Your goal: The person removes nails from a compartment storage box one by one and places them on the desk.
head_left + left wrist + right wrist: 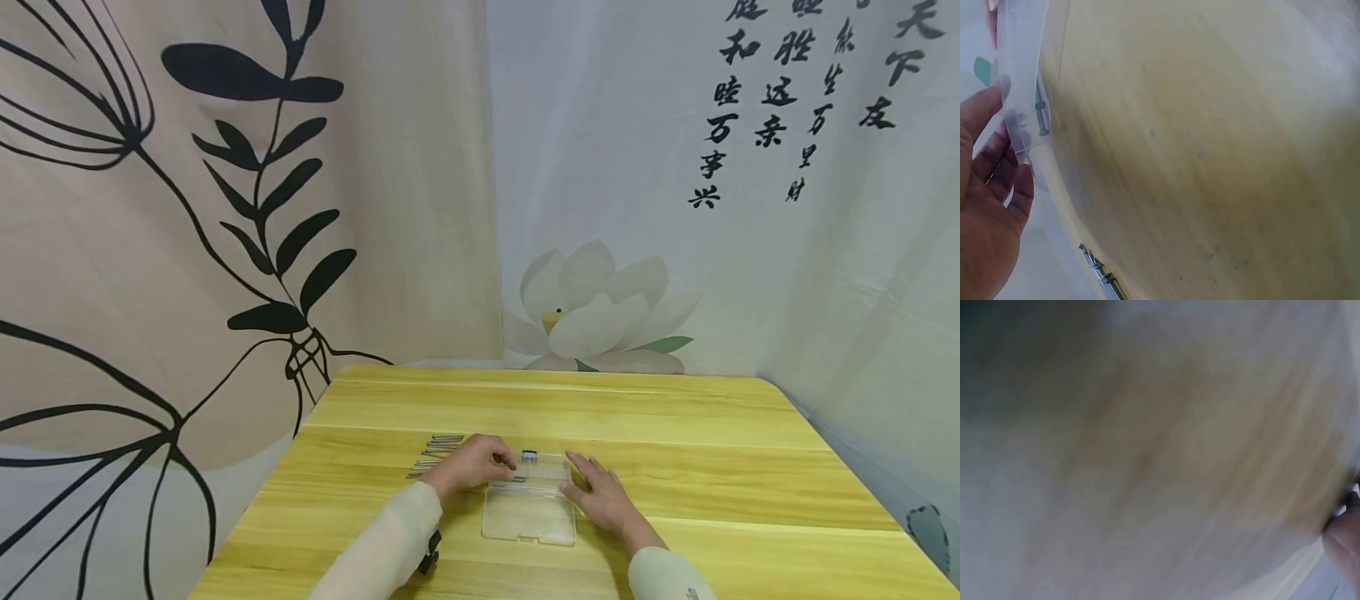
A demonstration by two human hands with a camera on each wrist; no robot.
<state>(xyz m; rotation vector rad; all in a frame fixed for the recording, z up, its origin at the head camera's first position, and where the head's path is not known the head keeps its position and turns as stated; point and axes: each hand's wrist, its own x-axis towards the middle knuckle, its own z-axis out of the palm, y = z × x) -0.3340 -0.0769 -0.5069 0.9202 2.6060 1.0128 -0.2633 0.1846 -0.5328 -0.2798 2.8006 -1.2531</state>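
Note:
A clear plastic box (528, 515) lies on the table with its lid unfolded, and a small blue clasp (529, 456) shows at the far edge. My left hand (478, 462) is over the box's far-left part, fingers bent. In the left wrist view the left fingers (1002, 164) touch the box wall, with a gap between thumb and fingers. Metal bolts (1041, 112) lie inside the box close to them. My right hand (602, 497) rests at the box's right side with fingers extended. The right wrist view is blurred and catches only part of that hand (1344, 540).
Several long thin metal bolts (431, 460) lie in a loose row on the wooden table (675, 450), left of the box. A dark strap (431, 553) sits at the left wrist. Printed curtains (420, 208) hang behind the table.

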